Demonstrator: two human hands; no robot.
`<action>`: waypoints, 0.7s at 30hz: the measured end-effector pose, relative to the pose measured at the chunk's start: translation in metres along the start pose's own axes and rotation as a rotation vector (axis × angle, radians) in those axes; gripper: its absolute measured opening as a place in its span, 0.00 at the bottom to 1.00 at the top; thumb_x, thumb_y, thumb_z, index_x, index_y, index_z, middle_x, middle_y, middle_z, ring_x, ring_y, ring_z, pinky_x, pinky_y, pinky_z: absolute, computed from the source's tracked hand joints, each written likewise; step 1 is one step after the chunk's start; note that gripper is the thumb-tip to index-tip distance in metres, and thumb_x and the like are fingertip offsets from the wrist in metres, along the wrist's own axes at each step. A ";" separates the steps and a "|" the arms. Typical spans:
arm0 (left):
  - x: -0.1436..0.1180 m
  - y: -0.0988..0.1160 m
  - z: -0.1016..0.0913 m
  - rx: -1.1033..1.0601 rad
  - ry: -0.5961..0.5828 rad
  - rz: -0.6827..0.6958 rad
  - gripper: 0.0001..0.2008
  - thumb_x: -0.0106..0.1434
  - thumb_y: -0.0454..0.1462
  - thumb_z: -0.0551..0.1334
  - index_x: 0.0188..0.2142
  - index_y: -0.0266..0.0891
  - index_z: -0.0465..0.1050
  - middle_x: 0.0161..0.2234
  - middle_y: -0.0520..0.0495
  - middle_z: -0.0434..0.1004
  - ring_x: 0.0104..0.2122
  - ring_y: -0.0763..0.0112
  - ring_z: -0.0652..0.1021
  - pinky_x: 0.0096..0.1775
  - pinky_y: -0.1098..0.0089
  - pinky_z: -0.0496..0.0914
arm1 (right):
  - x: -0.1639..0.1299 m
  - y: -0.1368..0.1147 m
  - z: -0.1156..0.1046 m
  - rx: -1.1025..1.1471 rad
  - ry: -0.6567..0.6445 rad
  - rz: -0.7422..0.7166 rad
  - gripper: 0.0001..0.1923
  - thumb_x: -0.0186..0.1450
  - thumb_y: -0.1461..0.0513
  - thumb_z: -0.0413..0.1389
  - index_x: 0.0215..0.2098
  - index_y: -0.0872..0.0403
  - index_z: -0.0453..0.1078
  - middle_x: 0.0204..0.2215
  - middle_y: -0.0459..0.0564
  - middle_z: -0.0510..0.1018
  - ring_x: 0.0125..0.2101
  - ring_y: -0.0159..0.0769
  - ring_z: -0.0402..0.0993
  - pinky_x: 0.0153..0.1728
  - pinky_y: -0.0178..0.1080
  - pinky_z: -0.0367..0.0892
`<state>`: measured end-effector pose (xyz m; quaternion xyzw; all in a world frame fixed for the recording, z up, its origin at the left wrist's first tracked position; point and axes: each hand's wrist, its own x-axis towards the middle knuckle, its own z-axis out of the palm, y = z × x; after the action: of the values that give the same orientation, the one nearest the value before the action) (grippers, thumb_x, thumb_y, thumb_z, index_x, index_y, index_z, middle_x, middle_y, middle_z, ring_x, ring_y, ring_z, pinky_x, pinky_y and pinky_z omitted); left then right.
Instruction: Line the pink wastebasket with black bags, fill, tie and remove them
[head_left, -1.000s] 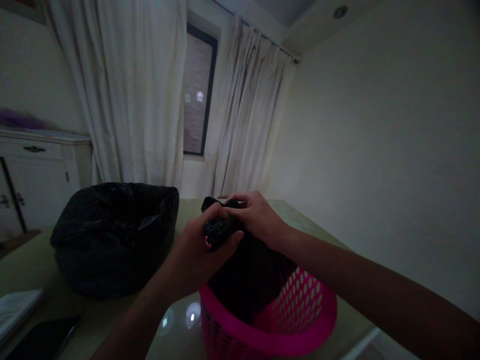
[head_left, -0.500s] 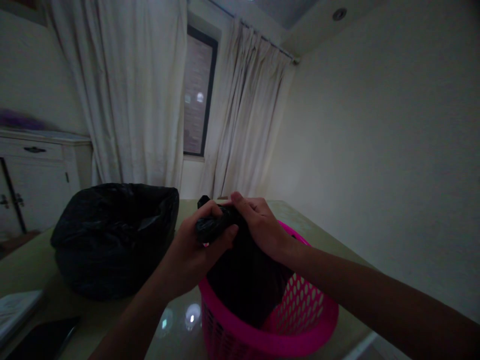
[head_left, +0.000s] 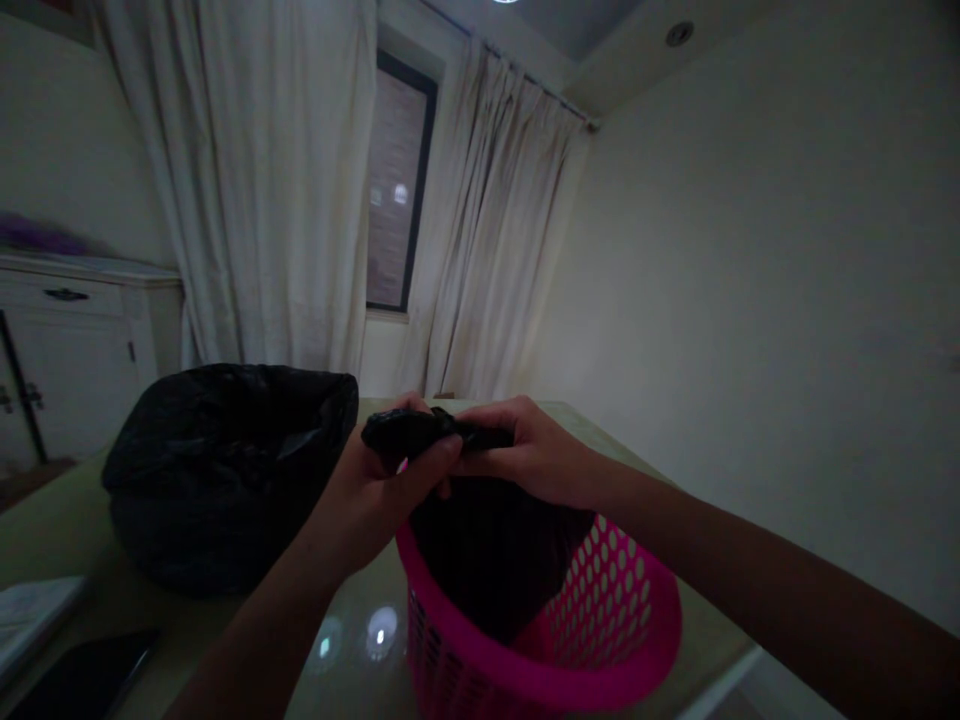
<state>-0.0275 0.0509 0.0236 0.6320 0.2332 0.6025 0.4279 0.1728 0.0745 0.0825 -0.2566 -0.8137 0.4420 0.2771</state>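
A black plastic bag (head_left: 499, 555) hangs down into a pink perforated basket (head_left: 540, 680), its upper part bunched between both hands. My left hand (head_left: 382, 490) is closed on the gathered plastic, thumb on the near side. From the right, my right hand (head_left: 529, 450) pinches the same bunched edge, its fingertips close to the left thumb. Part of the basket's far rim is hidden behind the bag and hands. To the left, a second black plastic bag (head_left: 217, 490) stands open-mouthed, puffed into a round shape; whether it lines a container is hidden.
The basket and bags stand on a pale green, glossy table (head_left: 352, 640). At its near left lie a dark phone-like slab (head_left: 86, 675) and a white paper or booklet (head_left: 34, 610). A white cabinet (head_left: 82, 350) and curtains (head_left: 277, 200) are behind, a wall on the right.
My right hand has turned and slid from over the top of the bag to pinch its edge. The bunched plastic has shifted slightly left and now lies flatter between both hands.
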 end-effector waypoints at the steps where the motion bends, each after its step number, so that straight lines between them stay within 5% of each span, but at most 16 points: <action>1: 0.001 0.000 -0.001 0.036 0.011 0.013 0.14 0.69 0.46 0.71 0.34 0.42 0.71 0.21 0.56 0.75 0.23 0.75 0.72 0.28 0.75 0.66 | -0.001 0.001 -0.001 -0.086 0.033 -0.027 0.07 0.70 0.61 0.64 0.44 0.56 0.82 0.36 0.47 0.82 0.40 0.36 0.77 0.46 0.39 0.70; 7: 0.005 -0.003 -0.004 0.182 0.046 0.045 0.19 0.72 0.50 0.67 0.31 0.42 0.69 0.22 0.57 0.69 0.23 0.75 0.69 0.26 0.74 0.63 | -0.005 0.003 -0.005 -0.518 0.220 -0.125 0.12 0.60 0.76 0.56 0.32 0.55 0.77 0.37 0.46 0.70 0.43 0.35 0.71 0.48 0.39 0.65; 11: 0.007 -0.007 -0.004 0.204 0.058 0.111 0.16 0.75 0.50 0.65 0.36 0.41 0.73 0.30 0.54 0.72 0.32 0.72 0.74 0.34 0.73 0.69 | -0.005 0.000 0.001 -0.375 0.226 -0.049 0.03 0.63 0.68 0.63 0.33 0.55 0.76 0.40 0.47 0.70 0.42 0.35 0.70 0.46 0.39 0.66; 15: 0.007 -0.010 -0.004 0.198 0.079 0.137 0.15 0.77 0.49 0.63 0.39 0.42 0.72 0.33 0.54 0.73 0.35 0.71 0.74 0.38 0.72 0.70 | -0.004 -0.008 0.007 -0.328 0.331 0.026 0.18 0.59 0.52 0.73 0.33 0.54 0.73 0.38 0.45 0.70 0.37 0.34 0.67 0.38 0.37 0.63; 21: 0.005 -0.006 0.000 0.095 -0.005 0.047 0.21 0.78 0.54 0.58 0.38 0.42 0.74 0.33 0.51 0.75 0.34 0.69 0.75 0.36 0.71 0.71 | -0.002 -0.017 0.010 -0.468 0.402 -0.086 0.16 0.73 0.52 0.60 0.32 0.53 0.73 0.33 0.45 0.73 0.37 0.35 0.69 0.40 0.38 0.61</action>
<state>-0.0258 0.0579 0.0213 0.6586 0.2456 0.5989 0.3838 0.1651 0.0593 0.0923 -0.3612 -0.8323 0.1710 0.3841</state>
